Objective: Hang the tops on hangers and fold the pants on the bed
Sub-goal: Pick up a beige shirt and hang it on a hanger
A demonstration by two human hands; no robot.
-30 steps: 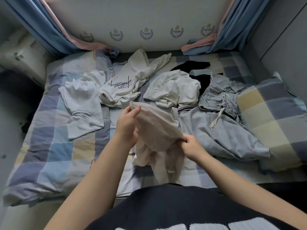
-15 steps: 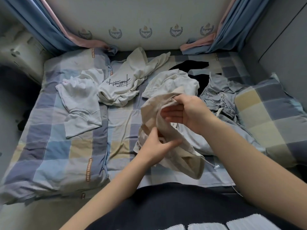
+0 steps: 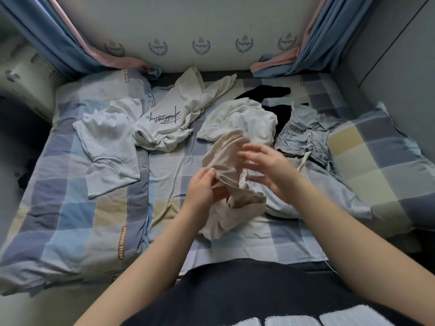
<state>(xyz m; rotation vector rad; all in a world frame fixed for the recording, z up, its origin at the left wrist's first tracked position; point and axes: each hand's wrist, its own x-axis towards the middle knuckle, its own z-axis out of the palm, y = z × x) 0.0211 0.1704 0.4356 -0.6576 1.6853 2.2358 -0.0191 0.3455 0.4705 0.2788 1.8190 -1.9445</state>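
A crumpled beige garment [image 3: 226, 158] hangs above the middle of the checked bed [image 3: 70, 208]. My left hand [image 3: 203, 191] grips its lower folds from the left. Just to the right, my right hand [image 3: 268, 168] is blurred, with fingers spread beside the cloth and nothing held. On the bed behind lie a white T-shirt [image 3: 110, 149], a cream top with script print [image 3: 174, 116], a white top [image 3: 244, 118], a black garment [image 3: 270, 95] and light-blue drawstring pants [image 3: 310, 142].
A checked pillow [image 3: 381, 165] lies at the bed's right end against a grey wall. Blue and pink curtains [image 3: 61, 43] hang at both back corners. A padded headboard [image 3: 200, 31] closes the far side.
My right hand has let go of the beige garment and opened beside it. My left hand has shifted up and keeps its grip on the cloth.
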